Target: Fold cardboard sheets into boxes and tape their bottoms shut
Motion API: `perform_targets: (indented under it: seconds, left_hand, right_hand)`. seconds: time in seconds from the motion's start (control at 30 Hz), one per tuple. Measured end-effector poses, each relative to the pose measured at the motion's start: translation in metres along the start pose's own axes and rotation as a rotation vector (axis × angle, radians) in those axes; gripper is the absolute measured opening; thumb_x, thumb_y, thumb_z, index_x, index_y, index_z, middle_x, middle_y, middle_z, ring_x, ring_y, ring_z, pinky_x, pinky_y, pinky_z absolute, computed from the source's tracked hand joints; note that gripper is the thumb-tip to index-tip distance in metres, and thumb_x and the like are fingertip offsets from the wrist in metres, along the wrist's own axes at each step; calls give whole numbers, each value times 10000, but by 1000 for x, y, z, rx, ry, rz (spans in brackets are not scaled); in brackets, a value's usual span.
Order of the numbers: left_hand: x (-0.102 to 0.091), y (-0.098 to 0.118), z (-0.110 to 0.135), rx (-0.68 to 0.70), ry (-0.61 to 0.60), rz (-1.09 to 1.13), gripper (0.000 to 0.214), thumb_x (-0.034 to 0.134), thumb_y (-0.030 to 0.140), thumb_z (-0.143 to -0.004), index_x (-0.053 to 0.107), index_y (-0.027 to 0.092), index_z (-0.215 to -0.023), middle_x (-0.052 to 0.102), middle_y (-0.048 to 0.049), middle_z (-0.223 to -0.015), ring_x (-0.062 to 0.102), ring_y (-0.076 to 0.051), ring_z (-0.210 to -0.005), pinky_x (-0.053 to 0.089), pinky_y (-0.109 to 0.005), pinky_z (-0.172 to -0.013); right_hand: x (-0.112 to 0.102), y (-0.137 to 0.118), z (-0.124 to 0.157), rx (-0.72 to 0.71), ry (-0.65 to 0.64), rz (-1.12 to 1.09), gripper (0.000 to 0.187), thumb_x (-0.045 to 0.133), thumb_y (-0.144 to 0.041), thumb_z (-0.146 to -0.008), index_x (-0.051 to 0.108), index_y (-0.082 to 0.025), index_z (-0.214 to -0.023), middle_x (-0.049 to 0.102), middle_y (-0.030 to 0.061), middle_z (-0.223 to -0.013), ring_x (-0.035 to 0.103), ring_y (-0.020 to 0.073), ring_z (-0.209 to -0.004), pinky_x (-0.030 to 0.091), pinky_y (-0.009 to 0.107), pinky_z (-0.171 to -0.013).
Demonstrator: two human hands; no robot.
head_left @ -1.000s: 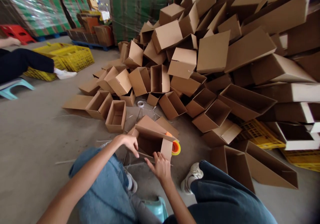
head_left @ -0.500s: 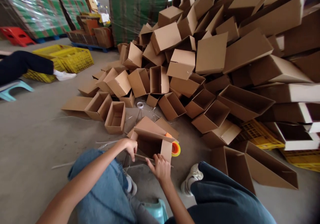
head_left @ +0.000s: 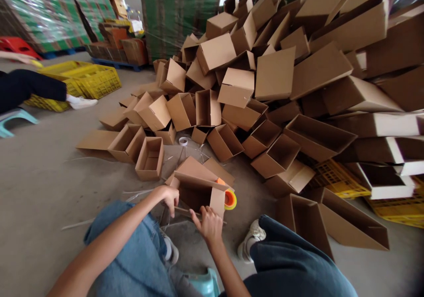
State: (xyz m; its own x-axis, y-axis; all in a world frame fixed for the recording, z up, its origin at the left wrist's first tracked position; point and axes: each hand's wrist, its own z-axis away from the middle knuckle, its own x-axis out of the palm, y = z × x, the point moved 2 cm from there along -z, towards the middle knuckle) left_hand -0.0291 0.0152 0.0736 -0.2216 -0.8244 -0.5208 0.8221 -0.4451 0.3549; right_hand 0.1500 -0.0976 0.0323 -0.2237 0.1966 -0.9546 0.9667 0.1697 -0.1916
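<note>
A small open cardboard box (head_left: pixel 198 190) stands on the concrete floor between my knees, its mouth turned toward me. My left hand (head_left: pixel 168 196) curls over the box's left edge, fingers bent down on the near flap. My right hand (head_left: pixel 208 222) grips the thin lower flap at the front, fingers closed on it. An orange and yellow tape roll (head_left: pixel 229 199) lies just behind the box's right side, partly hidden by it.
A tall heap of empty cardboard boxes (head_left: pixel 281 80) fills the middle and right. Yellow crates (head_left: pixel 89 78) sit at far left beside another person's leg (head_left: pixel 31 87) and a teal stool (head_left: pixel 13 118). A white tape roll (head_left: pixel 183 141) and plastic strips (head_left: pixel 99 208) lie on the floor.
My left hand has slid down from the box's upper left corner onto the near flap, close to my right hand. The view has drifted slightly; the box stays put.
</note>
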Motion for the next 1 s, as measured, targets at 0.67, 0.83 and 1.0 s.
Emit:
perform_targets:
  seconds: [0.67, 0.83, 1.0]
  left_hand:
    - [0, -1, -2, -31, -5, 9, 492, 832, 541, -444, 781, 261, -845, 754, -4, -820, 653, -169, -724, 492, -232, -659]
    - [-1, 0, -2, -33, -14, -25, 478, 834, 530, -458, 781, 267, -853, 757, -8, -839, 661, -179, -746, 499, -246, -686]
    - [-3, 3, 1, -43, -11, -23, 493, 836, 511, -482, 778, 258, -901, 760, -16, -888, 668, -186, -778, 499, -250, -697]
  right_hand:
    - [0, -3, 2, 3, 26, -8, 432, 389, -479, -950, 603, -199, -701, 640, 47, -677, 615, 176, -646, 278, 272, -550]
    - [1, -3, 3, -1, 40, -22, 413, 402, -462, -951, 606, -200, -705, 646, 40, -687, 620, 174, -658, 269, 276, -556]
    - [0, -3, 3, 1, 40, -22, 404, 411, -458, -950, 603, -201, -704, 642, 36, -686, 610, 166, -649, 263, 275, -553]
